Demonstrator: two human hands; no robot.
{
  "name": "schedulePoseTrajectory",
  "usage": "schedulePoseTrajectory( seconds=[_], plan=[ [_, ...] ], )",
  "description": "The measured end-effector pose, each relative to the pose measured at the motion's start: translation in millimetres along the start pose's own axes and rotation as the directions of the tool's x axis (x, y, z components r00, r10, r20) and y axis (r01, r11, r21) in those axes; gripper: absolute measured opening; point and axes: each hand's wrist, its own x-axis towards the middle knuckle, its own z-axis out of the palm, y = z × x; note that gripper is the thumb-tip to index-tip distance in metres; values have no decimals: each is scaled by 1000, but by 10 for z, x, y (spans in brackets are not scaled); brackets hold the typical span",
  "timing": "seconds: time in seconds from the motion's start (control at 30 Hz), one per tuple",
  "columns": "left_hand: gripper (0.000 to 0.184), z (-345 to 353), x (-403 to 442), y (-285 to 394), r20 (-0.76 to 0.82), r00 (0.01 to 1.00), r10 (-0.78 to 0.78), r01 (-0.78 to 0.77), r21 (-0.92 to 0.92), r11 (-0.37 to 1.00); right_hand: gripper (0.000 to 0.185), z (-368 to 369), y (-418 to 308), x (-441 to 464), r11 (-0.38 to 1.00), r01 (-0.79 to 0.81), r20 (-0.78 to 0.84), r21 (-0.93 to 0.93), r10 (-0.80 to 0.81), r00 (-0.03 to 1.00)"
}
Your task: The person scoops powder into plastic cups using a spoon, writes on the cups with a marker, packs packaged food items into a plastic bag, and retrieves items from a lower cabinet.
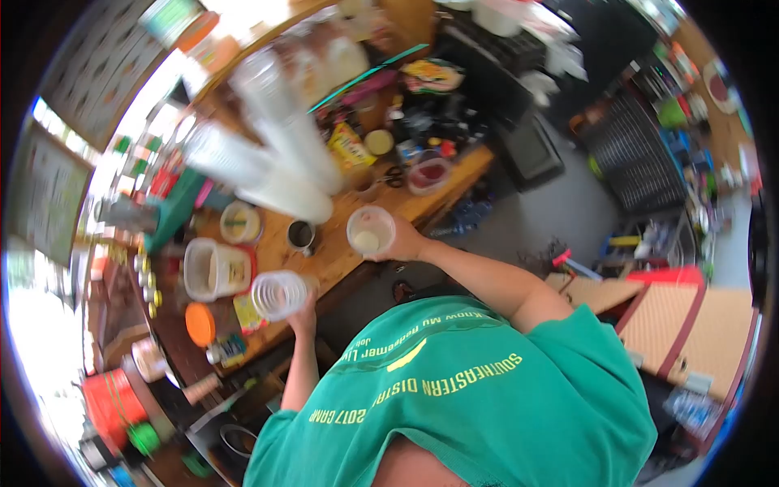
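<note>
My left hand (302, 315) is closed around a clear plastic cup (276, 295) with several rings showing inside; I cannot tell if it is one cup or a nested stack. In my right hand (406, 240) is another clear plastic cup (372, 230), tilted toward me, with something whitish at its bottom. Both cups are held over the front edge of a wooden counter (337, 264). Between them, a small dark-mouthed cup (301, 235) stands on the wood. Tall stacks of clear plastic cups (284, 191) lean behind it, blurred.
Left on the counter are a white square tub (213, 269), a round container (241, 222) and an orange lid (200, 324). Scissors (393, 177) and a tub with red contents (428, 174) lie farther right. A dark crate (633, 154) and cardboard (661, 325) stand at right.
</note>
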Motion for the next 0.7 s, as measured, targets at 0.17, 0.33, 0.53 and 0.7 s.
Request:
schedulePoseTrajectory(
  seconds=[0.17, 0.33, 0.53, 0.7],
  plan=[
    [68, 295, -278, 126, 314, 940, 133, -146, 20, 989, 74, -998, -469, -946, 991, -135, 48, 21, 134, 990],
    [71, 1185, -95, 566, 562, 805, 190, -201, -43, 979, 71, -1830, -427, -1898, 973, -231, -351, -15, 211, 912],
    [74, 2862, 14, 1305, 758, 575, 308, -272, -178, 946, 75, -2805, -132, -2977, 911, -410, -730, 40, 306, 611],
    [76, 4465, -212, 2157, 841, 365, 400, -311, -295, 904, 82, -3731, 441, -3934, 871, -466, -860, 157, 353, 369]
  ],
)
